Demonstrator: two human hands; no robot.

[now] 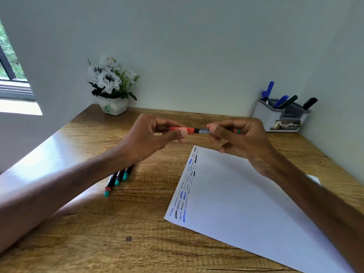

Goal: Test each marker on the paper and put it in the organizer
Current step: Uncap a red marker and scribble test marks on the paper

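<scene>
Marker (pixel 199 130), black barrel with red cap: held level in the air between both hands, above the far left corner of the paper, not touching it.

Below, wooden table (pixel 118 243), carrying all the rest. On its near right part, large white paper (pixel 246 194), laid at an angle, probably so that the writing hand reaches it with ease. At the far left, against the wall, white pot of flowers (pixel 112 107), well apart from the work. At the far right corner, grey organizer (pixel 283 119), holding several others, blue, green and black, standing tilted; placed far, yet seemingly within reach of the right arm.

Left hand (pixel 149 134): fingers and thumb curled round the red cap. Right hand (pixel 242 136): fingers pinching the barrel, with the green and red tail end showing past them. Gripped at both ends most likely in order to pull the cap off, though pushing it back on cannot be excluded.

Just under the left forearm, partly hidden by it, three spare markers (pixel 118 178), lying side by side on the table with green ends toward the near side, probably waiting for their turn.

Along the left edge of the paper, rows of small test scribbles (pixel 185 190) in black and blue; no red one visible, so probably not yet tested.
</scene>
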